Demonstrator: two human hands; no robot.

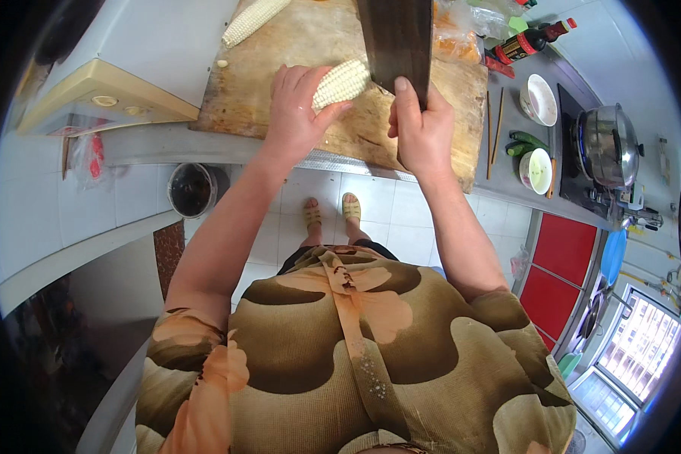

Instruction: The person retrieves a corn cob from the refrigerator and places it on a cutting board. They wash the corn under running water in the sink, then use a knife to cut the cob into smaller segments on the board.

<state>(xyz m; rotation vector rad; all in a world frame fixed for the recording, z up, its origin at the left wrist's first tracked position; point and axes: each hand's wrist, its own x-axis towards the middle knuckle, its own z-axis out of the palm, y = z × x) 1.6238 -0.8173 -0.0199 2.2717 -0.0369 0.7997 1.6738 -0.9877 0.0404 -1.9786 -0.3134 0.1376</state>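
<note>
My left hand (303, 108) grips a husked ear of white corn (345, 82), which lies on a worn wooden cutting board (431, 133). In my right hand (423, 130) is a cleaver with a broad dark blade (397, 45). The blade stands at the right end of the corn; whether it touches or cuts into the cob cannot be made out. Another ear of corn (255, 21) rests at the board's far left, with a small pale piece (222, 63) near it. The cleaver's handle is mostly hidden in my fist.
A white appliance (142, 68) borders the board on the left. To the right are chopsticks (495, 127), two bowls (539, 99), cucumbers (522, 144) and a steel pot (610, 144) on a gas stove. Behind them lie a sauce bottle (530, 42) and plastic bags (459, 37). A bin (192, 190) stands below.
</note>
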